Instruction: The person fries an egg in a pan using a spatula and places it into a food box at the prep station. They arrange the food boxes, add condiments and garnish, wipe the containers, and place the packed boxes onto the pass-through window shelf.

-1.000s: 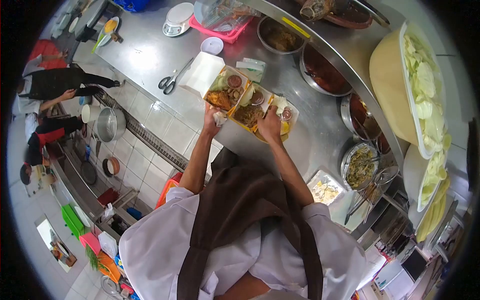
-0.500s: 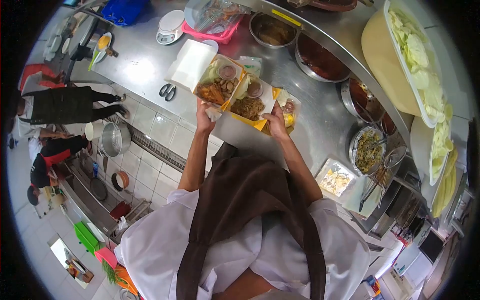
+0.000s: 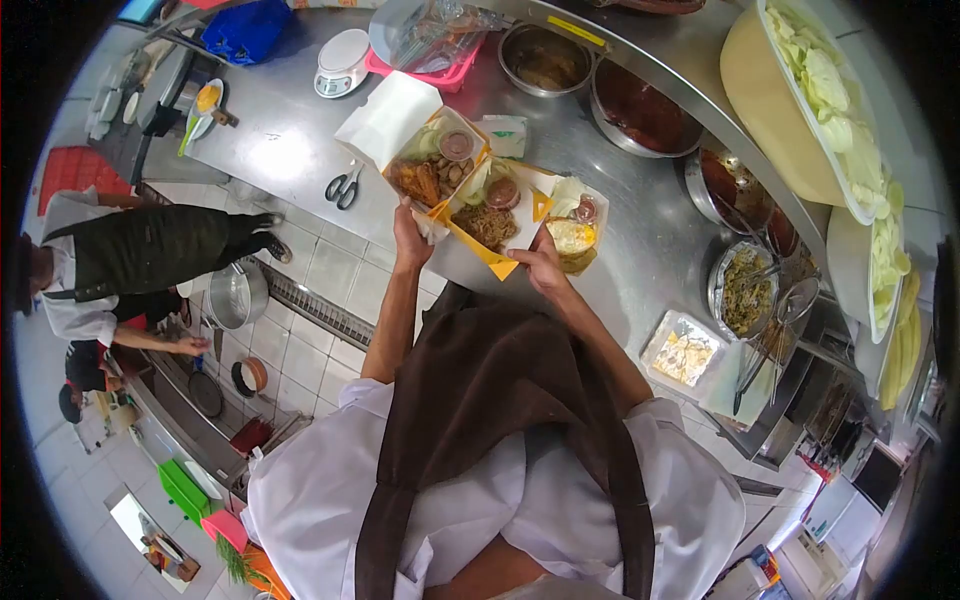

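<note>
My right hand (image 3: 542, 262) grips the near right side of a yellow and white food box (image 3: 497, 264), thumb over its edge. Inside are brown noodles or rice (image 3: 487, 226), pale green slices and a lidded sauce cup (image 3: 502, 193). My left hand (image 3: 411, 234) is closed around a crumpled white cloth or tissue (image 3: 433, 229), against the near corners of this box and the one beside it. That left box (image 3: 390, 122), white lid raised, contains fried chicken (image 3: 415, 180), brown chunks and a sauce cup. Right of my right hand is a third box with a fried egg (image 3: 572, 236).
Black scissors (image 3: 343, 186) and a white scale (image 3: 342, 62) lie on the steel counter (image 3: 270, 130). Sauce bowls (image 3: 645, 108) stand at the right, below a tub of cut cabbage (image 3: 815, 90). A co-worker in a dark apron (image 3: 150, 248) stands at the left.
The middle box has shifted slightly, and my right hand has moved a little left and down along its edge, uncovering the egg box. The co-worker at the left has moved nearer, arm stretched out.
</note>
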Action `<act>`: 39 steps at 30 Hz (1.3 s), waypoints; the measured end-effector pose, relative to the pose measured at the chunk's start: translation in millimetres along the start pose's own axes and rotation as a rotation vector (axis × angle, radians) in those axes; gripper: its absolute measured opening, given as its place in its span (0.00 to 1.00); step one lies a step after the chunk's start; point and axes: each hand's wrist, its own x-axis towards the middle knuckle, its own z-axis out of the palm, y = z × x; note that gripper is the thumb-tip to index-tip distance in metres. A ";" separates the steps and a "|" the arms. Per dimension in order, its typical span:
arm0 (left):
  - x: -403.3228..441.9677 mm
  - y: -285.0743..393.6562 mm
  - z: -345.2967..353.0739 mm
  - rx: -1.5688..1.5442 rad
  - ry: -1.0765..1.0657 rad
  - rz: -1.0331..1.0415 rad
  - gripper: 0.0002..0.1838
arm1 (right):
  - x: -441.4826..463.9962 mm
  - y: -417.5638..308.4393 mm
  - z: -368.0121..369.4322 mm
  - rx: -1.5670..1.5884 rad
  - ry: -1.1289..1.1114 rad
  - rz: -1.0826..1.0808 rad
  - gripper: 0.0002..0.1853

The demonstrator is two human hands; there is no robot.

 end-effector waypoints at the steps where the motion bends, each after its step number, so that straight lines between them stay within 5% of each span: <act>1: 0.5 0.1 3.1 0.002 0.007 0.019 0.27 | -0.4 0.3 0.2 -0.001 -0.001 0.019 0.42; 12: 5.7 -4.5 -4.4 -0.059 0.042 -0.019 0.28 | 1.1 2.0 5.2 0.087 0.003 0.113 0.44; 20: 5.2 -0.9 12.5 -0.286 0.020 0.022 0.29 | -19.1 -38.8 21.1 -0.158 -0.150 0.151 0.32; 22: 1.6 5.2 16.8 -0.305 0.000 0.025 0.29 | -25.6 -45.6 -9.3 -0.073 -0.059 0.053 0.23; 26: -1.3 14.0 14.6 -0.280 -0.051 0.068 0.29 | -13.6 -57.1 -93.5 -0.952 0.506 -0.528 0.08; 28: 0.1 16.9 3.4 -0.263 -0.053 0.042 0.29 | 10.0 -83.5 -104.6 -1.028 0.486 -0.582 0.09; 33: 0.4 20.3 -0.1 -0.155 -0.052 -0.037 0.34 | 107.9 -112.6 -127.0 -0.966 -0.024 -0.182 0.17; 35: -7.3 20.7 3.6 -0.185 -0.005 -0.124 0.35 | 130.6 -115.2 -144.1 -1.045 -0.304 0.221 0.21; 39: -13.0 19.2 8.9 -0.233 -0.035 -0.130 0.35 | 141.8 -110.0 -166.1 -1.053 -0.397 0.385 0.27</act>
